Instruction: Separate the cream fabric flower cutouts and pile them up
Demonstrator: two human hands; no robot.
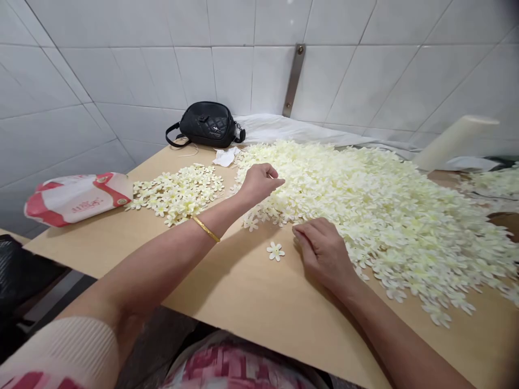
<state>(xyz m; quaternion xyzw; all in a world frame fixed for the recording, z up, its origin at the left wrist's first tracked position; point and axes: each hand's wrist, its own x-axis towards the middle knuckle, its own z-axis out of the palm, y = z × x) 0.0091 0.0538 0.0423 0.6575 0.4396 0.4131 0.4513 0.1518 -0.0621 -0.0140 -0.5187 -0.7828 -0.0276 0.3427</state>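
Observation:
A large heap of pale yellow-white artificial flowers [348, 183] covers much of the tabletop. Over its left edge hangs my left hand [261, 182], thumb and fingertips drawn together; anything between them is too small to make out. My right hand [322, 251] rests on the table at the heap's front edge, its fingers curled closed and their tips hidden from me. Between the two hands, a bit nearer to the right one, a single loose flower [275, 251] lies flat. A smaller spread of flowers [182, 194] is on the left, beyond my left forearm.
A red and white plastic package [81, 199] lies at the table's left edge. Against the tiled wall sit a black quilted bag [208, 124] and a crumpled tissue [226, 156]. A white roll [454, 141] leans behind the heap at right, near white sheeting [275, 128].

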